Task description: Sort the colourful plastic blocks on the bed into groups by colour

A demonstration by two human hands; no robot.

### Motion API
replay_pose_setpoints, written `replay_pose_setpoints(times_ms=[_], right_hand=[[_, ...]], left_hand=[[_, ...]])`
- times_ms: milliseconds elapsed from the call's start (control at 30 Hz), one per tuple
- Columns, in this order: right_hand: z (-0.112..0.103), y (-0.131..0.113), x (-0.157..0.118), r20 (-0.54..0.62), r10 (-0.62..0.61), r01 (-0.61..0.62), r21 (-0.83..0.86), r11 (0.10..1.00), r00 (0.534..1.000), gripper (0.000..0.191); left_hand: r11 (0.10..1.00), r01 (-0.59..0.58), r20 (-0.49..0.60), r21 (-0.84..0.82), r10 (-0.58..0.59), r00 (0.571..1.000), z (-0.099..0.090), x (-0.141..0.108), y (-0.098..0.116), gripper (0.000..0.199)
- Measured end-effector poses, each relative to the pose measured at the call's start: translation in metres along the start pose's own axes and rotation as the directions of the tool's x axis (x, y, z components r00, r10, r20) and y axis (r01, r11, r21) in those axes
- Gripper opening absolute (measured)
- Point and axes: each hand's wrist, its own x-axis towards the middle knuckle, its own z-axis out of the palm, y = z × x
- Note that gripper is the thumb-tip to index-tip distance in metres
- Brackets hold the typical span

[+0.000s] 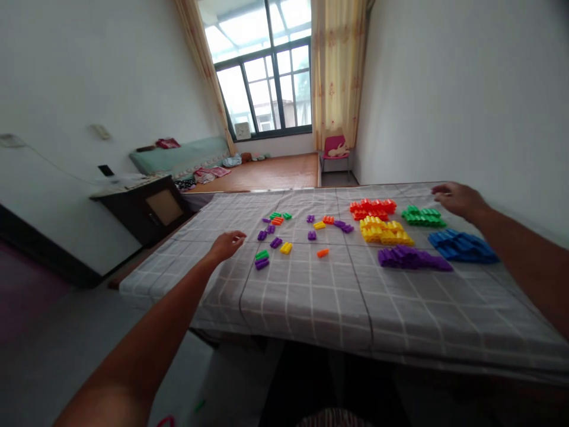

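My left hand (227, 244) hovers over the left part of the table, fingers loosely bent and apart, nothing visible in them. Nearest to it are small purple plastic blocks (262, 235) and a green block (262, 255). Over at the far right, my right hand (461, 200) is held above the cloth with thumb and fingers apart, holding nothing that I can see. Just left of and below it lies a pile of green blocks (423, 216). A blue pile (462, 246) lies nearer to me, below my right forearm.
Red-orange (372, 209), yellow (386, 231) and purple piles (413, 258) lie right of centre. Several loose blocks, among them an orange one (322, 253) and a yellow one (286, 248), are scattered mid-table. A checked grey cloth (302, 302) covers the table. A cabinet (155, 207) stands left.
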Motion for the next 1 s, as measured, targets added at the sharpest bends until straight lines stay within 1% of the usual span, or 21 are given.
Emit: replay_pose_setpoints(times_ms=[33,67,133,167,233,300,367,433,500,567,633,667,733,867,1000], right_hand=[[0.017,-0.037,0.001,-0.102,0.016,-0.028,-0.117,0.993,0.995,0.028],[0.038,-0.075,0.001,-0.094,-0.023,0.004,-0.192,0.981,0.995,0.033],[0.084,-0.144,-0.004,0.055,-0.125,0.134,-0.219,0.966,0.991,0.038],[0.108,-0.173,-0.007,0.142,-0.166,0.194,-0.207,0.959,0.976,0.039],[0.153,-0.217,-0.012,0.296,-0.25,0.31,-0.177,0.934,0.922,0.037],[0.194,-0.245,-0.011,0.378,-0.304,0.392,-0.182,0.902,0.875,0.034],[0.228,-0.261,-0.005,0.413,-0.325,0.434,-0.203,0.878,0.851,0.032],[0.256,-0.271,0.008,0.413,-0.321,0.439,-0.232,0.868,0.853,0.031],[0.273,-0.275,0.024,0.374,-0.283,0.399,-0.279,0.874,0.883,0.031],[0.28,-0.274,0.042,0.303,-0.207,0.306,-0.327,0.894,0.93,0.033],[0.277,-0.269,0.057,0.243,-0.094,0.175,-0.338,0.925,0.965,0.032],[0.272,-0.265,0.063,0.233,-0.041,0.118,-0.329,0.937,0.972,0.029],[0.26,-0.257,0.072,0.248,0.034,0.046,-0.311,0.949,0.968,0.025],[0.237,-0.24,0.074,0.305,0.105,-0.001,-0.322,0.947,0.946,0.034],[0.228,-0.228,0.073,0.39,0.165,-0.031,-0.325,0.945,0.906,0.037]], left_hand=[[1.0,-0.016,0.0,-0.015,0.016,1.0,0.006,0.008,0.005,0.031],[0.999,-0.032,-0.002,-0.031,0.032,0.999,0.013,0.017,0.01,0.03],[0.997,-0.064,-0.015,-0.048,0.064,0.998,0.028,0.036,0.021,0.029],[0.996,-0.071,-0.017,-0.052,0.071,0.997,0.035,0.047,0.027,0.03],[0.996,-0.077,-0.012,-0.054,0.076,0.997,0.048,0.066,0.035,0.032],[0.996,-0.075,0.012,-0.058,0.075,0.997,0.058,0.083,0.041,0.034],[0.995,-0.07,0.046,-0.07,0.073,0.996,0.067,0.097,0.045,0.036],[0.993,-0.081,0.069,-0.085,0.087,0.994,0.074,0.108,0.047,0.037],[0.99,-0.117,0.084,-0.084,0.124,0.989,0.08,0.115,0.049,0.037],[0.983,-0.173,0.098,-0.063,0.178,0.979,0.085,0.119,0.051,0.036],[0.976,-0.217,0.113,-0.028,0.219,0.969,0.087,0.121,0.052,0.035],[0.973,-0.229,0.122,-0.008,0.229,0.966,0.088,0.121,0.052,0.035],[0.973,-0.23,0.146,0.03,0.224,0.964,0.087,0.12,0.052,0.034],[0.981,-0.18,0.179,0.069,0.165,0.97,0.084,0.119,0.054,0.034],[0.986,-0.147,0.181,0.078,0.131,0.975,0.083,0.119,0.057,0.033]])
